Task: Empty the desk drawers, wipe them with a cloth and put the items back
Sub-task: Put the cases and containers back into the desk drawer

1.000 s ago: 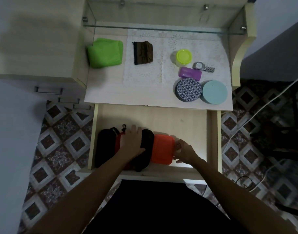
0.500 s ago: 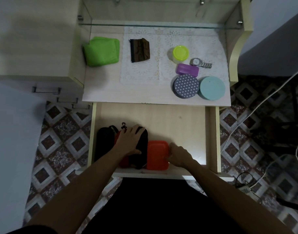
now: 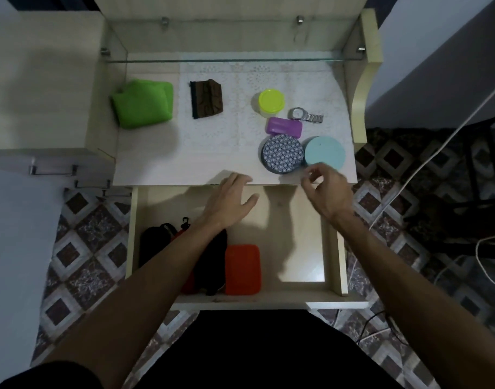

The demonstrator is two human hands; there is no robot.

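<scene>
— Any readable writing?
— None. Both hands have left the drawer [image 3: 334, 242]: left hand [image 3: 229, 200] flat, empty; right hand [image 3: 326, 189] loosely curled, empty, near the teal tin [image 3: 325, 151].
— The orange case [image 3: 243, 269]?
— In the drawer, now untouched.

Pale matt wood drawer [image 3: 296, 242], green cloth [image 3: 142, 103], metal watch [image 3: 303, 115], glossy orange plastic case [image 3: 243, 269].

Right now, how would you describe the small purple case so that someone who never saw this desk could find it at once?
Look at the desk top above the open drawer, at its right side where small things cluster. The purple case lies between the yellow-lidded jar behind it and the patterned round tin in front. It is the only purple, oblong thing; its neighbours are round or metal.
</scene>
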